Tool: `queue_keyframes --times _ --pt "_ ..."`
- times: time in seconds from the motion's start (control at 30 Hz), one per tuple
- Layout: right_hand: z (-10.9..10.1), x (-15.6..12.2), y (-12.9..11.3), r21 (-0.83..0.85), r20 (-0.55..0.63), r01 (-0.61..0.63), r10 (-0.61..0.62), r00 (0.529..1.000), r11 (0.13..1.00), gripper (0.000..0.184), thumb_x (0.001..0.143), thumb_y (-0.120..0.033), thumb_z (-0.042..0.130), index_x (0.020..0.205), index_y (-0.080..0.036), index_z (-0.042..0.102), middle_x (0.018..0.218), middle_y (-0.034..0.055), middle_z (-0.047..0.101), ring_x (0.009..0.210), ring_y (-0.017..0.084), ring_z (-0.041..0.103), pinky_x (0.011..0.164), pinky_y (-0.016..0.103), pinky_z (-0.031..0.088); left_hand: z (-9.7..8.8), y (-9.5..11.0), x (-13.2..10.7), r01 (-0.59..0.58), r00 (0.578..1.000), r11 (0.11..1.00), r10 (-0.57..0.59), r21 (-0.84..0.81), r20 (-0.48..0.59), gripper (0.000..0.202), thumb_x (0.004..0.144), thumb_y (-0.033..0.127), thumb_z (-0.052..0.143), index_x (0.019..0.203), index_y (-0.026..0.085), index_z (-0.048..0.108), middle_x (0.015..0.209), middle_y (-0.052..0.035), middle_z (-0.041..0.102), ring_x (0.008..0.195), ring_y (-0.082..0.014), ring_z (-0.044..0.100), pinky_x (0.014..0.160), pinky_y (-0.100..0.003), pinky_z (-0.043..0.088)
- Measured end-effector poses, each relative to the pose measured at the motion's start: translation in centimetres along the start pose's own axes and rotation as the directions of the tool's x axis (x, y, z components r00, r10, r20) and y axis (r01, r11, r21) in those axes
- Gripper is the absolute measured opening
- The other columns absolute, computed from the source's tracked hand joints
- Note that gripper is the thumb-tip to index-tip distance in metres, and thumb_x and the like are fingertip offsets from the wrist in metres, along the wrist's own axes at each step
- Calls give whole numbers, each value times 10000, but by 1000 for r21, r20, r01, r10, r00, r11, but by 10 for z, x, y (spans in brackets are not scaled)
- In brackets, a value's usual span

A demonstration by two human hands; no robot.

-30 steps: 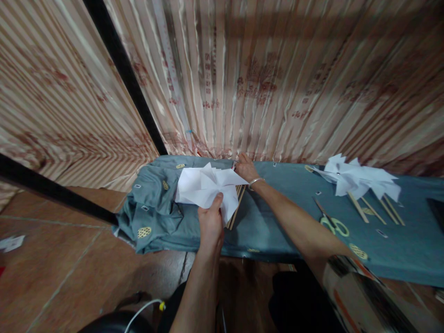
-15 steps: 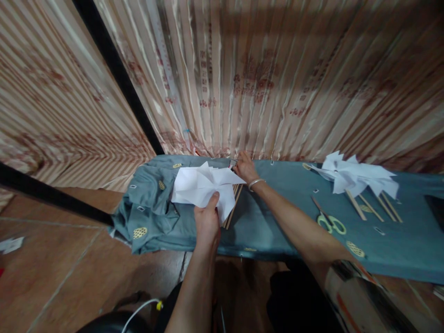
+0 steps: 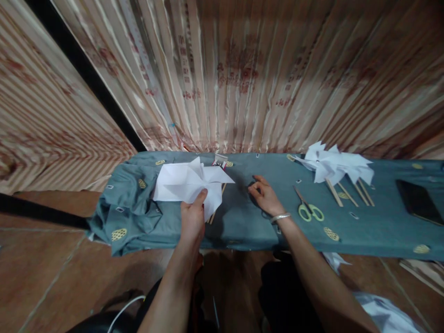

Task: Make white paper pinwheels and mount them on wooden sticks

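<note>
My left hand [image 3: 194,217] grips a white paper pinwheel [image 3: 211,178], its thumb pressed on the lower blade. White paper [image 3: 169,182] lies beneath and to the left of that pinwheel. Wooden sticks [image 3: 212,216] show partly from under it on the right. My right hand [image 3: 266,198], with a bangle at the wrist, is to the right of the pinwheel and apart from it. Its thumb and fingertips are pinched together; whatever they hold is too small to make out. A small open packet with shiny bits [image 3: 219,163] sits just behind the pinwheel.
Several pinwheels on sticks [image 3: 333,164] lie at the right on the bench's grey-green cloth [image 3: 239,231]. Green-handled scissors [image 3: 308,210] and a black phone [image 3: 419,201] are nearby. Bunched cloth [image 3: 135,203] covers the left end. A striped curtain [image 3: 225,83] hangs behind.
My right hand has drawn back from the small packet toward me and to the right, fingers pinched. My left hand still holds the pinwheel. The camera view has shifted to the right.
</note>
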State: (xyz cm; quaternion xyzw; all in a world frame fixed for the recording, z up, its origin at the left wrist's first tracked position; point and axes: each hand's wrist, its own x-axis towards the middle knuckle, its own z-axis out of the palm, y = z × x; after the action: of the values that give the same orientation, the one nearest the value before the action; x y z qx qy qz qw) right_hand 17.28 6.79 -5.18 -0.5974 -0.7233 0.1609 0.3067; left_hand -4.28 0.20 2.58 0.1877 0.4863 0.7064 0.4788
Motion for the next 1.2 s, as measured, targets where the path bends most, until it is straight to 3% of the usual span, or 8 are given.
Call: queue_keyframes --times 0.17,0.37,0.47,0.63,0.9,1.2 --pt "-22 -36 25 61 -39 -56 58 998 997 205 873 -313 537 736 -190 628 1385 178 526 1387 290 402 1108 517 323 17 -14 -4 40 999 993 -43 109 26 300 533 269 798 787 137 707 859 -91 755 847 -229 695 821 -324 525" --pt "-24 -39 30 -19 -44 -72 71 996 997 201 899 -283 501 788 -182 634 1430 181 487 1433 290 322 1102 535 332 36 -42 -3 30 995 988 -45 151 94 340 541 303 817 821 141 712 862 -78 750 828 -221 689 834 -333 512" --pt "-28 -39 30 -27 -94 -58 56 994 998 195 903 -266 487 853 -183 656 1379 170 538 1407 276 365 1115 518 332 41 -49 0 60 993 979 -78 196 87 379 531 299 829 850 126 719 901 -97 752 887 -248 692 888 -365 498" --pt "-46 -45 27 12 -148 -99 100 984 995 279 939 -271 414 1037 -208 668 1242 122 646 1229 223 561 1068 415 420 48 -55 5 117 985 981 -134 153 112 392 497 296 849 825 122 722 893 -105 755 961 -277 689 929 -396 490" --pt "-45 -54 13 -63 -16 -29 28 999 998 246 938 -267 465 980 -212 701 1029 80 728 1004 231 639 944 349 482 54 -61 5 187 956 980 -196 59 218 368 507 198 836 851 151 715 869 -58 758 910 -226 705 945 -375 501" --pt "-41 -57 11 -216 62 42 -30 998 975 276 942 -197 406 982 -180 679 1010 117 709 966 265 609 894 379 472 54 -59 2 216 951 975 -220 42 219 378 520 154 801 887 185 718 900 -51 760 908 -220 701 911 -357 512"
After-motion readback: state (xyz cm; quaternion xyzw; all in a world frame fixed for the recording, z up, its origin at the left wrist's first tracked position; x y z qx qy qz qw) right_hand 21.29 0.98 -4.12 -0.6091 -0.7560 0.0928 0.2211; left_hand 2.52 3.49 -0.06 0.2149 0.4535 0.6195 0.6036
